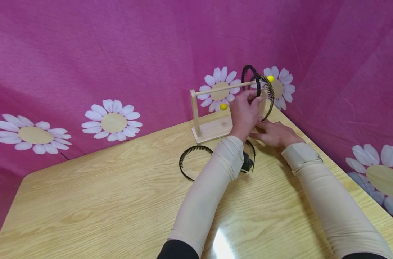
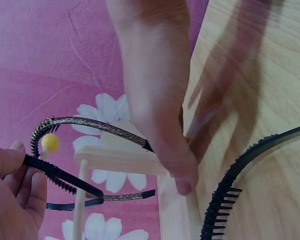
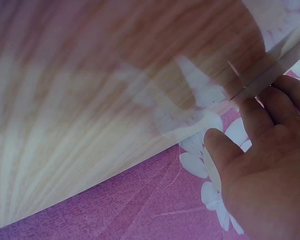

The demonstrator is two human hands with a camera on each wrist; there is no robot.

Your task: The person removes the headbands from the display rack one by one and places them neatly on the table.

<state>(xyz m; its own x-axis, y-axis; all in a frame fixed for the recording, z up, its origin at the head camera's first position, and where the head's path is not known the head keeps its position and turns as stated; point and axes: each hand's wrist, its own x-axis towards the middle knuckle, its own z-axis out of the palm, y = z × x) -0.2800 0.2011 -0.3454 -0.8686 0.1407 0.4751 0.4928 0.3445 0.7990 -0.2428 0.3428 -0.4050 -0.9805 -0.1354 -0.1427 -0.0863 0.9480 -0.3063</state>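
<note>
Within our left hand [image 1: 245,113], fingertips pinch a curved black plastic headband [image 2: 65,177]: likely springy, light, best held mid-band. Fingers extended, our right hand [image 1: 277,133] meets the pale wooden stand [image 1: 212,130].

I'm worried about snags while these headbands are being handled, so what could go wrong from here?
The black headband in the left hand sits close to the toothed patterned headband, so the two might catch. A bump from that hand could also shift the wooden rack. Lastly, the left sleeve passes over another headband on the table and might drag it.
</note>
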